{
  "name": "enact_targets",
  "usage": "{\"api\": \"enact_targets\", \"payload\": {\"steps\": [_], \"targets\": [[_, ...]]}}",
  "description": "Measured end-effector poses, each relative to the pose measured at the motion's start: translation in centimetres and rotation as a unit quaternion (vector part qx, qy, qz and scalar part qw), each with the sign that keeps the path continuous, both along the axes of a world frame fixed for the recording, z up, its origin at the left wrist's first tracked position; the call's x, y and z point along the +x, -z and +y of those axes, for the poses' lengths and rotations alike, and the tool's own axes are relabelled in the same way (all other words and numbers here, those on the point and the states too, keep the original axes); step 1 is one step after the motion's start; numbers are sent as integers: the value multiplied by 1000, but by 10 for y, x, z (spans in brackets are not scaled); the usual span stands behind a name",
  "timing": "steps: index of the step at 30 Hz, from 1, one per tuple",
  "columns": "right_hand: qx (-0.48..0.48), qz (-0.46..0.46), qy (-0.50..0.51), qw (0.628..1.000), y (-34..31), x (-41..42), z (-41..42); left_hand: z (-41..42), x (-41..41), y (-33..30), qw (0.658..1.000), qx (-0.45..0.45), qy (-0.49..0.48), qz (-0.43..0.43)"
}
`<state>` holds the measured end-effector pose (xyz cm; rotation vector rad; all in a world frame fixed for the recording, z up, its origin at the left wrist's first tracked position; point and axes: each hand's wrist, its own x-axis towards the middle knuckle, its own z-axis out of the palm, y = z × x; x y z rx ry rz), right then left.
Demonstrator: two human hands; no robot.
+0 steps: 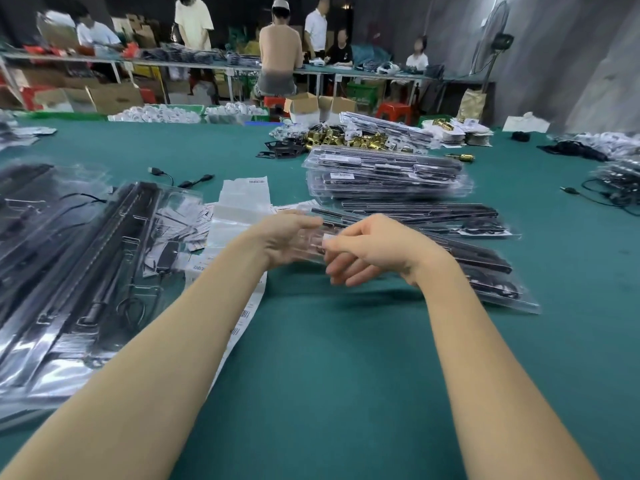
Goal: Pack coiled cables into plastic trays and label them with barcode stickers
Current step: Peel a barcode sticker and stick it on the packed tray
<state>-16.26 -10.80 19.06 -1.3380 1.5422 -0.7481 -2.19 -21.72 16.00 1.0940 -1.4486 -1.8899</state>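
A long clear plastic tray (pixel 485 258) with black parts and a coiled cable inside lies across the green table, running from my hands to the right. My left hand (pixel 284 239) grips the tray's near end, fingers curled round its edge. My right hand (pixel 363 247) pinches a small white barcode sticker (pixel 328 242) between thumb and forefinger right at that end of the tray; its other fingers hang loosely. Strips of barcode stickers (pixel 242 202) on white backing paper lie just left of my hands.
A pile of clear trays with black parts (pixel 79 271) fills the left side. A stack of packed trays (pixel 384 178) stands behind my hands, with another tray (pixel 422 213) in front of it. Loose black cables (pixel 180 178) and brass parts (pixel 360 140) lie farther back. People work at far benches.
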Motion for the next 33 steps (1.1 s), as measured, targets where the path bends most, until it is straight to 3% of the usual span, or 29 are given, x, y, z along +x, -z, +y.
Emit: {"api": "enact_targets", "payload": {"steps": [4,7,9,11,13,15,20,24,26,30,33], "targets": [[77,-48,-81,993,15,-25,7,-14,-17,8,996,12,-55,75],[81,-185,20,979,38,-42,7,-24,-38,7,994,22,-56,94],[46,-333,135,932,46,-50,2,-29,-57,4,993,23,-66,91],[-26,-457,238,857,49,-58,-3,-33,-77,2,996,5,-70,55],[-80,-525,293,795,49,-65,-7,-36,-94,-1,996,-22,-82,10],[-88,-552,309,770,50,-70,-8,-42,-105,-3,989,-71,-108,-70],[-107,-448,396,794,49,-72,-17,-51,-104,-13,929,-195,-39,-312],[-132,-359,440,812,56,-72,-28,-53,-97,-15,935,-190,-24,-297],[-135,-343,434,822,60,-72,-31,-48,-97,-10,920,-224,-7,-320],[-134,-310,438,833,65,-74,-33,-31,-93,13,857,-412,71,-302],[-115,-252,442,854,65,-71,-36,-25,-86,28,774,-511,140,-346]]}}
